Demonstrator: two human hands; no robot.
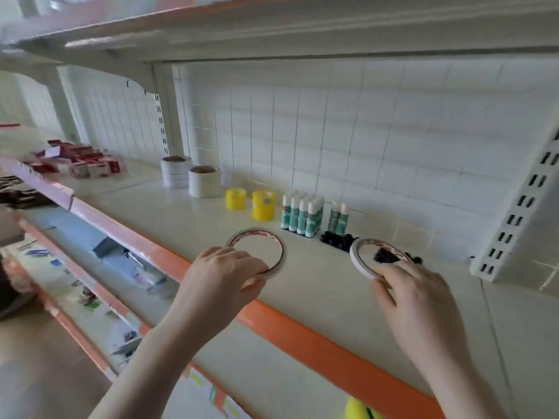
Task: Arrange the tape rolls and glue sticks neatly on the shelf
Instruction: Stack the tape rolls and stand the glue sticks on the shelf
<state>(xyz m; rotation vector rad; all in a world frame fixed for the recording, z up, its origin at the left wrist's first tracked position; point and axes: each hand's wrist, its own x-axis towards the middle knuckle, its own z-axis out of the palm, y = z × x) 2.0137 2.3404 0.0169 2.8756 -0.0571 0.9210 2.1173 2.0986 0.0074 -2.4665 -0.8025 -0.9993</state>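
My left hand (225,276) pinches the near rim of a thin white tape roll (276,241), held over the cream shelf (317,282). My right hand (414,294) grips a second thin white tape roll (357,257), tilted up above the shelf. Behind them stand two yellow tape rolls (263,205), a block of green-and-white glue sticks (302,214) and two more glue sticks (338,217). Two stacks of white tape rolls (204,181) sit further left at the back.
A heap of small black clips (337,239) lies beside the glue sticks. Red-and-white boxes (81,161) sit far left. An orange strip (302,334) edges the shelf front. A slotted white upright (520,213) stands at right; lower shelves hold stationery.
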